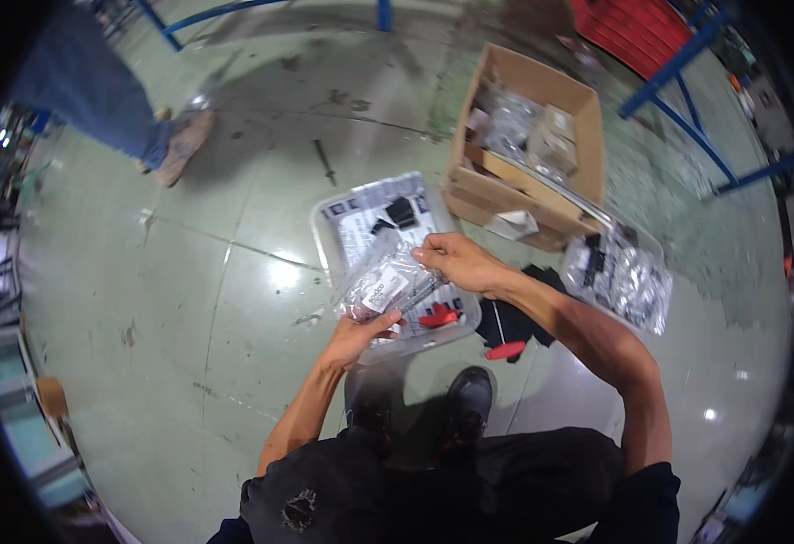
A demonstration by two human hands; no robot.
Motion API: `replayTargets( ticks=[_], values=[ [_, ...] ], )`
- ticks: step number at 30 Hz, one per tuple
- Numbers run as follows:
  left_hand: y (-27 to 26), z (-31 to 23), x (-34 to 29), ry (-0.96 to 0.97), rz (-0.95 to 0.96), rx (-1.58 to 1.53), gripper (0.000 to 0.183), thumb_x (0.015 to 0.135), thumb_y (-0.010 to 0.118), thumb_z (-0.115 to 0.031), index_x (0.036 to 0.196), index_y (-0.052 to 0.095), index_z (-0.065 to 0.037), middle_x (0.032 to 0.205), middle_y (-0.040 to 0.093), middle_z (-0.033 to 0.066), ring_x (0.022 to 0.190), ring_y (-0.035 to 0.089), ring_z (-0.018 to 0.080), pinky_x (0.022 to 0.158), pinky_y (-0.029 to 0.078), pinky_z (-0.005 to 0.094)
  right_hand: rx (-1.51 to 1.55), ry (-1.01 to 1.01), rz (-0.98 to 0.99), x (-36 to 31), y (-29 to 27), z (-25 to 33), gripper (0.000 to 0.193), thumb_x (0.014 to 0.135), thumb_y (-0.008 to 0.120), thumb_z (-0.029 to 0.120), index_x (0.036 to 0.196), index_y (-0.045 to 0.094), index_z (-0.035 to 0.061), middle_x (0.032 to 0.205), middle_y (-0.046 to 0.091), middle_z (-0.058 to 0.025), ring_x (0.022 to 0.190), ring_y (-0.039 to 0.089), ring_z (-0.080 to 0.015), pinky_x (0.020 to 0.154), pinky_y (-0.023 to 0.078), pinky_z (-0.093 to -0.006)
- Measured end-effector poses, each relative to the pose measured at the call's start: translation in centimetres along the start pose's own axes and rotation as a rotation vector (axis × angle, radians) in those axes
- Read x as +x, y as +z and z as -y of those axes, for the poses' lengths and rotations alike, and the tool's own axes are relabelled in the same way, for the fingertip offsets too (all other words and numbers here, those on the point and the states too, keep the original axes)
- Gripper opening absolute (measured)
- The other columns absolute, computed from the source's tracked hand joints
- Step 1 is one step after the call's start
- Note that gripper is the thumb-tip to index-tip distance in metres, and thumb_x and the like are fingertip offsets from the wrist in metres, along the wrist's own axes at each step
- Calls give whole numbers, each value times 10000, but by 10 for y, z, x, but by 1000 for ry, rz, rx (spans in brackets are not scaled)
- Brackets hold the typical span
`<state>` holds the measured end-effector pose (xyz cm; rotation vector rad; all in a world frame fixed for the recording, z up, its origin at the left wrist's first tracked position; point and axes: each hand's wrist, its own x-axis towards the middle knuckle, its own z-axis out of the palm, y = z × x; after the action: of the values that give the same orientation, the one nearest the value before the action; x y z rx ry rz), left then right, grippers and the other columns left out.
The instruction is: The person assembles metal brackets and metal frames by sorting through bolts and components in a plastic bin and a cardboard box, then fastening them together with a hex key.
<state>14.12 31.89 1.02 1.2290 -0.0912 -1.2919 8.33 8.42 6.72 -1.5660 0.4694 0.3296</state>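
Between my two hands is a clear plastic bag with a white label; what lies inside it is hard to make out. My left hand grips the bag's lower edge, thumb on top. At the bag's upper right, the fingers of my right hand pinch its edge. Beneath the bag stands a shallow translucent plastic tray, lined with printed silvery sheeting. Small black parts lie in its far end, and a red piece lies in its near right corner.
Ahead to the right stands an open cardboard box holding plastic bags and small cartons. Beside it is a tray of bagged parts. A black cloth and a red-handled tool lie on the floor. Another person's foot is at far left.
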Motion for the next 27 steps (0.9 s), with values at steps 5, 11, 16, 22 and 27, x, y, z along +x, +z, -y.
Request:
replayTargets(
  ticks=[5,11,16,22,27],
  values=[
    [27,-14,12,35,116,247,353,920,651,-191,1222,570,-27,1051,682,73,876,648,169,773,542,311,-12,141,-112,-3,-7,-13,400,984,506,421,901,606,43,787,546,-10,701,486,-104,613,426,-281],
    [28,-23,6,5,293,380,355,944,618,-312,1165,611,-35,985,693,32,823,611,106,752,492,272,0,306,92,8,3,-21,553,921,586,492,1047,658,-41,1006,646,-145,929,562,-189,764,462,-348],
    [34,3,10,-74,97,335,411,904,628,-442,849,644,-35,734,598,-1,693,522,105,618,418,269,246,423,143,18,12,-25,609,896,626,473,1266,558,-7,1315,514,-186,1148,486,-238,899,409,-446],
    [33,23,-8,295,-344,623,353,899,662,-341,745,654,-24,675,615,29,599,549,133,540,426,326,390,541,92,5,46,-8,593,870,663,466,1183,604,-34,1230,572,-153,1101,520,-200,853,446,-331],
    [19,49,-24,517,-265,436,363,883,691,-309,1072,638,-4,923,665,93,830,618,183,731,495,344,669,438,125,-23,68,-24,373,938,618,286,1046,620,-71,906,660,-89,699,621,-136,568,504,-273]
  ],
)
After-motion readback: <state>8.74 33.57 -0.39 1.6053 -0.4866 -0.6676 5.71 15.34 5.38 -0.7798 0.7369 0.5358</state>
